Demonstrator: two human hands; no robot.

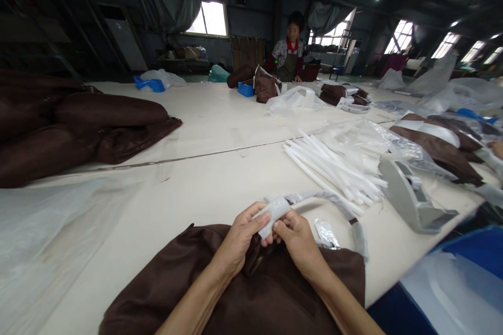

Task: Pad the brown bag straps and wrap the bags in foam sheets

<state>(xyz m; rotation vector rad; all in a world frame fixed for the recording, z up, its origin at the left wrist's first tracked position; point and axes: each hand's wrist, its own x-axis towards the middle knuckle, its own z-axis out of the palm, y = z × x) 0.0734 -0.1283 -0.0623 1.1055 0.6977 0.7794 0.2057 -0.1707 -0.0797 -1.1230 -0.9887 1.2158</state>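
Observation:
A dark brown bag (176,277) lies at the table's near edge in front of me. Its curved handle (320,196) arches to the right, covered in pale wrapping. My left hand (243,230) pinches a piece of white foam sheet (277,212) around one handle end, thumb on top. From the other side, my right hand (294,233) grips the same foam with bent fingers. Both hands are closed and close together above the bag's top. A shiny silver packet (327,233) rests beside the right hand, under the handle's arch.
White foam strips (334,170) lie in a pile beyond the handle, with a grey tape dispenser (408,196) to their right. Brown bags (90,125) are heaped at left. Clear plastic (51,230) covers the near left. A co-worker (290,57) stands across the table. A blue bin (477,251) is at lower right.

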